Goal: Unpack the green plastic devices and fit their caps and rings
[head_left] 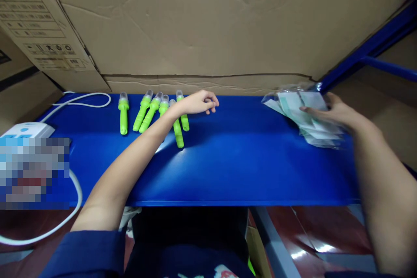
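Note:
Several green pen-like tubes with clear caps (143,110) lie in a row at the back left of the blue shelf (234,160). My left hand (197,102) rests just right of them with its fingers curled loosely, holding nothing I can see; its forearm crosses over two of the tubes. At the right end, my right hand (335,113) lies on a stack of clear plastic packets (302,115), fingers spread over the top one.
A creased cardboard wall (208,21) stands behind the shelf. A white power strip (29,130) with a white cable (81,100) sits at the left. A blue metal frame (374,47) rises at the right. Below the front edge lies reddish floor.

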Tool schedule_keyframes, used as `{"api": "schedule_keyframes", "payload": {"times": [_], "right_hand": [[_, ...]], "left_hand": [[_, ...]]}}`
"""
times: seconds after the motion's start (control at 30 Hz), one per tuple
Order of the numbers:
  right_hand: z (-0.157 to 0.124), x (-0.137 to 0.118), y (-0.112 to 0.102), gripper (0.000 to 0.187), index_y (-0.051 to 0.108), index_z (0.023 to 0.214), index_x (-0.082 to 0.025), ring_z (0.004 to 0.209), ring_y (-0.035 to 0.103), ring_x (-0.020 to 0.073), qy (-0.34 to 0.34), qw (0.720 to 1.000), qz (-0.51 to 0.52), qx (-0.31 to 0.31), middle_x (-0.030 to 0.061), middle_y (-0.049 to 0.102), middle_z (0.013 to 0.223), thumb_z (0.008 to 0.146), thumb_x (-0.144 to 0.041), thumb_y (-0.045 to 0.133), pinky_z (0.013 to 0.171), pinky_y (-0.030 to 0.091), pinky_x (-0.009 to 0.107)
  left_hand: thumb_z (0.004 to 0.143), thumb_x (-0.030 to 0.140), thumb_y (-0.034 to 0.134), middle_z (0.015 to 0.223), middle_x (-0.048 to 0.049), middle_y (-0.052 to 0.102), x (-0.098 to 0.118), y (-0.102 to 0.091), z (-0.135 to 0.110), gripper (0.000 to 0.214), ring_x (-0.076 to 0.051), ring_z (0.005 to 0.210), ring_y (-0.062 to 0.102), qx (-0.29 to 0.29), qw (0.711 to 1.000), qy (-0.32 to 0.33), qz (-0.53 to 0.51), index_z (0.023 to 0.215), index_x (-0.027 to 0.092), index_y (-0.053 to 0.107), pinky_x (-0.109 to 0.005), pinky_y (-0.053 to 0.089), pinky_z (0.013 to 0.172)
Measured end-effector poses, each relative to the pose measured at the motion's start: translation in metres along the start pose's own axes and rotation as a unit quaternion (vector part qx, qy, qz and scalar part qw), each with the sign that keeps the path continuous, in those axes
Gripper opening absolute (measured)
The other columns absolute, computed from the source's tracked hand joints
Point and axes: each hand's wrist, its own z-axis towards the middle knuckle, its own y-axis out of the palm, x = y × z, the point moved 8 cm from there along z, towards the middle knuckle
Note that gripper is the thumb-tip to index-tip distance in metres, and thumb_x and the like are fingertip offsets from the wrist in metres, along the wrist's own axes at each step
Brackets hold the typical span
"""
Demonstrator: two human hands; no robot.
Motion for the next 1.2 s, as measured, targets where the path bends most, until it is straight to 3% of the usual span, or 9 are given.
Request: {"api": "schedule_keyframes", "payload": {"times": [0.1,0.2,0.33,0.4,0.53,0.73,0.87,1.07,1.2], "right_hand": [[0.003,-0.007,0.01,0.097,0.015,0.165,-0.014,0.135,0.055,0.0291,0.011,0.994,0.058,-0.089,0.0206,0.05,0.152,0.091,-0.045,0.07,0.104,0.044,0.032],[-0.001,-0.019,0.009,0.097,0.015,0.165,-0.015,0.14,0.05,0.0309,0.021,0.991,0.052,-0.117,0.0201,0.046,0.156,0.09,-0.042,0.071,0.112,0.04,0.034],[-0.019,-0.041,-0.01,0.085,0.028,0.161,-0.007,0.148,0.038,0.0367,0.035,0.996,0.005,-0.087,0.0263,0.038,0.158,0.093,-0.042,0.067,0.118,0.032,0.041],[-0.031,-0.059,-0.029,0.084,0.032,0.16,-0.009,0.149,0.034,0.041,0.015,1.0,0.02,-0.011,0.0305,0.035,0.158,0.092,-0.047,0.066,0.117,0.031,0.049],[-0.068,-0.133,-0.044,0.064,0.045,0.15,0.003,0.139,0.049,0.0334,-0.136,0.978,0.145,0.064,0.0326,0.048,0.148,0.101,-0.039,0.049,0.111,0.04,0.04],[-0.169,-0.294,0.005,0.04,0.062,0.133,-0.018,0.125,0.061,0.0299,-0.476,0.853,0.207,-0.051,0.0139,0.066,0.133,0.101,-0.036,0.046,0.109,0.045,0.047],[-0.214,-0.352,0.041,0.042,0.063,0.133,-0.022,0.111,0.065,0.0305,-0.519,0.837,0.125,-0.122,0.0143,0.066,0.122,0.103,-0.036,0.037,0.094,0.05,0.043],[-0.22,-0.357,0.063,0.042,0.057,0.135,-0.024,0.091,0.067,0.0302,-0.507,0.851,0.033,-0.132,0.0164,0.06,0.121,0.1,-0.042,0.043,0.077,0.05,0.04],[-0.202,-0.338,0.061,0.034,0.057,0.128,-0.021,0.089,0.064,0.0264,-0.519,0.84,0.108,-0.113,0.0147,0.063,0.112,0.096,-0.024,0.045,0.08,0.049,0.037]], "left_hand": [[0.094,0.01,0.047,0.092,-0.0094,0.075,-0.002,0.0,0.001,0.019,-0.007,0.069,0.065,-0.003,1.0,0.003,0.003,0.103,0.007,0.064,-0.022,0.053,0.074],[0.094,0.011,0.048,0.09,-0.0085,0.075,-0.002,0.0,0.001,0.019,-0.007,0.07,0.065,-0.004,1.0,0.005,0.002,0.102,0.008,0.064,-0.02,0.053,0.073],[0.095,0.014,0.049,0.09,-0.009,0.074,0.007,-0.009,-0.004,0.018,-0.008,0.07,0.064,0.008,1.0,-0.001,0.008,0.102,0.007,0.065,-0.022,0.053,0.074],[0.094,0.015,0.05,0.091,-0.0099,0.074,0.012,-0.022,-0.008,0.019,-0.009,0.071,0.064,0.028,0.999,-0.004,0.014,0.102,0.007,0.065,-0.025,0.053,0.076],[0.09,0.013,0.051,0.095,-0.0101,0.075,0.004,-0.059,-0.016,0.02,-0.013,0.081,0.067,0.104,0.992,-0.018,0.062,0.101,0.008,0.067,-0.028,0.053,0.084],[0.086,0.014,0.055,0.105,-0.0101,0.076,-0.054,-0.097,-0.037,0.021,-0.016,0.094,0.069,0.217,0.955,-0.118,0.166,0.101,0.012,0.069,-0.028,0.052,0.091],[0.086,0.016,0.054,0.114,-0.0088,0.076,-0.074,-0.098,-0.055,0.025,-0.02,0.107,0.069,0.229,0.937,-0.142,0.221,0.107,0.016,0.07,-0.032,0.051,0.1],[0.088,0.017,0.053,0.127,-0.0081,0.072,-0.077,-0.092,-0.062,0.029,-0.022,0.122,0.064,0.226,0.936,-0.112,0.245,0.112,0.018,0.07,-0.038,0.046,0.11],[0.091,0.023,0.053,0.135,-0.0103,0.067,-0.068,-0.079,-0.058,0.035,-0.023,0.128,0.06,0.208,0.946,-0.07,0.238,0.125,0.016,0.064,-0.038,0.044,0.113]]}}
